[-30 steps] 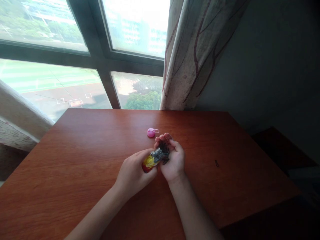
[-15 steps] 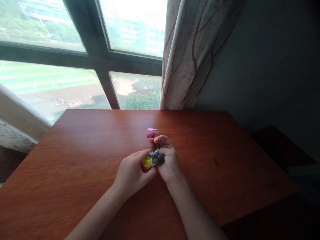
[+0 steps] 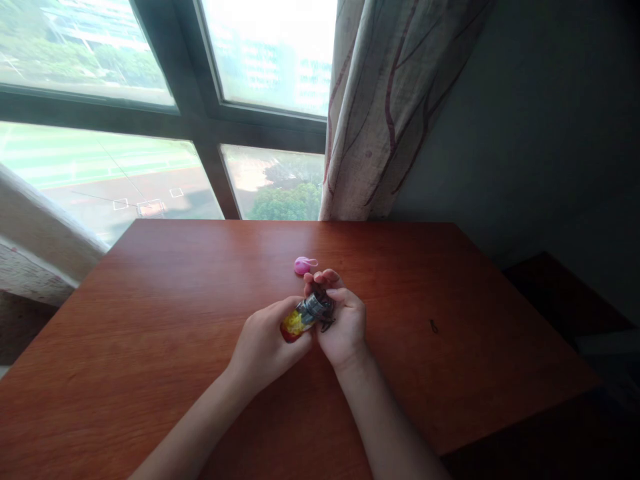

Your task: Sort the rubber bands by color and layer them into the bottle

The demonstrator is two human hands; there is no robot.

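Observation:
My left hand (image 3: pixel 265 340) is closed around a small clear jar (image 3: pixel 299 320) with yellow and red contents at its base and dark ones toward its mouth. The jar lies tilted, its mouth toward my right hand (image 3: pixel 344 325). That hand is cupped at the mouth, fingers curled and thumb bent inward. Dark thin loops, like small rubber bands (image 3: pixel 327 312), lie between its fingers and palm; some hang below. Just beyond my right fingertips, a round pink case (image 3: pixel 301 266) with a strap loop rests on the table.
A single small black loop (image 3: pixel 433 326) lies on the brown wooden table (image 3: pixel 150 320) to the right. Behind the table's far edge are a window (image 3: pixel 273 60) and a patterned curtain (image 3: pixel 370 120). Another curtain (image 3: pixel 40 220) hangs at the left.
My right thumb has lifted and shifted away from the jar's mouth, uncovering more of the mouth and the dark bands. My left hand keeps its hold on the jar, nearly still.

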